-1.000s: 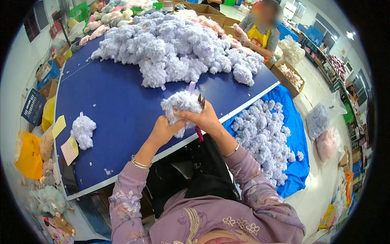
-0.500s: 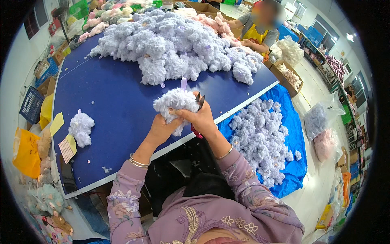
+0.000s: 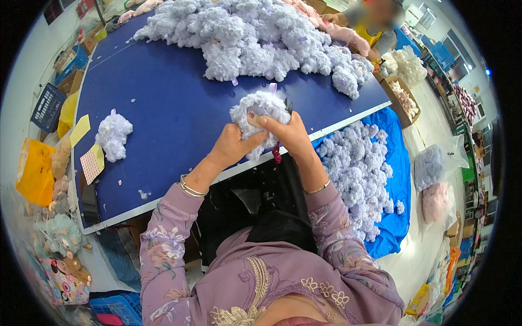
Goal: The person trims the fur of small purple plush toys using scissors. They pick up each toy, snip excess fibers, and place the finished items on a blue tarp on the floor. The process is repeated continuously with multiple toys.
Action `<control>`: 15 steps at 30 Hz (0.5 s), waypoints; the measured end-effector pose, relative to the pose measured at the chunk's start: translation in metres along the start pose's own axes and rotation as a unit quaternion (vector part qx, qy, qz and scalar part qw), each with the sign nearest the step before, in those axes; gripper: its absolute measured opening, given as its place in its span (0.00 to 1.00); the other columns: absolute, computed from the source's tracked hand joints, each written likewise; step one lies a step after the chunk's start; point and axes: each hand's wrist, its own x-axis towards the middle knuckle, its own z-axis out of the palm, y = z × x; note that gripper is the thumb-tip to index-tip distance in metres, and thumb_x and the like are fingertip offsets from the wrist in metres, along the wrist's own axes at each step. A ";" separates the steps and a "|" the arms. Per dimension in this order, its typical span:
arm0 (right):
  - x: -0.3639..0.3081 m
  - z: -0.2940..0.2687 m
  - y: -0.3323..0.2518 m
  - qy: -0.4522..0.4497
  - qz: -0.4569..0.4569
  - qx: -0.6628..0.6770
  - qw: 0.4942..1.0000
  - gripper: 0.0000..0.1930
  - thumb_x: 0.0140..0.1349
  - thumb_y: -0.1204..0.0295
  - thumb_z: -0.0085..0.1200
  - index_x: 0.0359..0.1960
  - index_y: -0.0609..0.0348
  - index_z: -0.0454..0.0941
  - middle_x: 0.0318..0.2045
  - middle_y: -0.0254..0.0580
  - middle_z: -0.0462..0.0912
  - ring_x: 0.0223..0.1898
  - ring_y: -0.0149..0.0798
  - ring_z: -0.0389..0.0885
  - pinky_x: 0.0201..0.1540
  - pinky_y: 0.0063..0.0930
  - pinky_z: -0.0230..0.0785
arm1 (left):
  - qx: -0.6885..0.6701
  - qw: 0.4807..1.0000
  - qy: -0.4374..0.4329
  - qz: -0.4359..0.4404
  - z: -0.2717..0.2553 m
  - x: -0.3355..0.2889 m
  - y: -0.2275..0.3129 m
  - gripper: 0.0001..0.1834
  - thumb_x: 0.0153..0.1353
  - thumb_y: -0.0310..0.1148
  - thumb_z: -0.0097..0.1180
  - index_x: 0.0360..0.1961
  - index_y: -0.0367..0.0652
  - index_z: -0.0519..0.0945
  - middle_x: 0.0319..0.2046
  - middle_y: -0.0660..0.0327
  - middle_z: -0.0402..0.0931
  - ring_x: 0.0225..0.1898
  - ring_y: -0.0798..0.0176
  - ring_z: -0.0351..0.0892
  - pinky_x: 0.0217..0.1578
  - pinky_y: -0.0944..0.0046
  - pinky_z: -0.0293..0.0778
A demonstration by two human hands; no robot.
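Observation:
Above the table's near edge, a fluffy pale-lilac plush piece with a purple ribbon loop on top is held between both my hands. My left hand grips its lower left side. On the right, my right hand closes on it, thumb pressed beside a small beige patch. The same hand also holds a pair of scissors; dark blade tips stick up beyond the fingers and a dark-red handle hangs below. The palms' insides are hidden. Another plush piece lies alone on the blue table, to the left.
A big heap of lilac plush pieces covers the table's far part. More plush pieces lie on a blue sheet at right. A co-worker stands at the far right. Yellow paper slips and an orange bag are at left.
The whole view has shifted, so the far heap sits higher. My hands, with the plush piece and scissors, appear further right; the grip looks much the same.

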 end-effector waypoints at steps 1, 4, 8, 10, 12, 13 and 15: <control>-0.001 -0.001 0.000 0.004 0.011 -0.016 1.000 0.18 0.58 0.64 0.61 0.44 0.66 0.81 0.37 0.36 0.83 0.38 0.28 0.79 0.41 0.25 0.72 | 0.000 1.000 -0.001 -0.018 0.000 0.000 0.000 0.16 0.59 0.40 0.61 0.36 0.35 0.79 0.25 0.61 0.80 0.27 0.70 0.77 0.28 0.66 0.73; -0.002 -0.003 0.007 0.018 0.038 0.008 0.999 0.19 0.59 0.61 0.60 0.44 0.65 0.81 0.37 0.36 0.83 0.38 0.27 0.78 0.41 0.24 0.71 | 0.056 0.998 0.002 -0.037 -0.004 0.002 -0.007 0.15 0.58 0.39 0.61 0.37 0.35 0.80 0.25 0.61 0.80 0.27 0.71 0.78 0.28 0.66 0.73; -0.003 -0.004 0.004 0.007 0.061 0.020 0.998 0.19 0.56 0.59 0.62 0.42 0.60 0.81 0.31 0.32 0.81 0.26 0.23 0.74 0.28 0.19 0.66 | 0.013 0.997 0.058 -0.050 0.002 0.005 -0.002 0.11 0.57 0.32 0.62 0.39 0.36 0.81 0.28 0.65 0.81 0.30 0.76 0.77 0.29 0.69 0.73; -0.001 -0.005 0.007 0.009 0.063 0.064 0.996 0.19 0.53 0.58 0.65 0.39 0.59 0.80 0.26 0.28 0.78 0.19 0.20 0.67 0.19 0.17 0.56 | -0.002 0.998 0.050 -0.045 0.002 0.006 -0.006 0.12 0.58 0.31 0.62 0.41 0.36 0.80 0.31 0.66 0.80 0.32 0.76 0.76 0.31 0.70 0.73; -0.003 -0.007 0.003 0.006 0.050 0.074 0.996 0.18 0.53 0.59 0.65 0.40 0.59 0.81 0.25 0.28 0.78 0.20 0.20 0.68 0.19 0.17 0.58 | -0.009 0.998 0.035 -0.049 0.003 0.006 -0.005 0.15 0.58 0.32 0.62 0.44 0.35 0.77 0.33 0.64 0.79 0.33 0.75 0.75 0.32 0.71 0.73; -0.004 -0.011 0.003 0.005 0.046 0.078 0.996 0.18 0.53 0.59 0.65 0.40 0.58 0.81 0.25 0.29 0.78 0.20 0.21 0.68 0.19 0.17 0.58 | -0.022 0.998 0.024 -0.047 0.006 0.008 -0.005 0.17 0.58 0.32 0.61 0.45 0.35 0.75 0.34 0.64 0.78 0.33 0.74 0.75 0.32 0.71 0.72; -0.006 -0.021 0.003 0.040 0.024 0.065 0.997 0.18 0.53 0.58 0.65 0.39 0.58 0.81 0.26 0.30 0.79 0.19 0.22 0.69 0.19 0.18 0.58 | -0.060 0.997 -0.009 -0.053 0.005 0.008 -0.011 0.19 0.58 0.33 0.61 0.47 0.35 0.71 0.35 0.62 0.76 0.32 0.74 0.73 0.32 0.72 0.72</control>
